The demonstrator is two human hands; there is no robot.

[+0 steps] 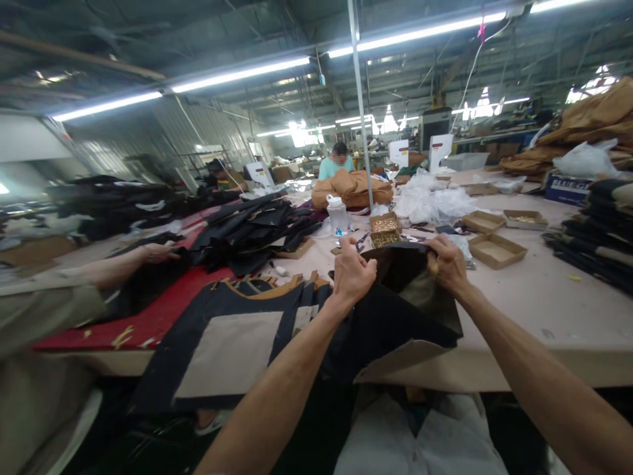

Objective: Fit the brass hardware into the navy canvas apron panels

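Observation:
Both hands hold up a dark fabric piece (395, 323) by its upper edge, over the table's front. My left hand (353, 269) is closed on one upper corner; my right hand (448, 264) pinches the opposite one. Between them the cloth hangs folded, showing an olive-brown inner side and a beige panel along its lower edge. To the left, a stack of black fabric pieces (198, 336) with beige panels and tan-trimmed edges lies partly over the table edge. Just beyond my hands stands a cardboard box of small gold-coloured metal parts (384, 231).
A co-worker's hand (161, 253) handles dark cloth at the left, on a red surface (208, 264). Behind are a black fabric pile (247, 227), a clear bottle (337, 216) and plastic bags (430, 198). Shallow cardboard trays (497, 251) and a dark folded stack (593, 231) are at right.

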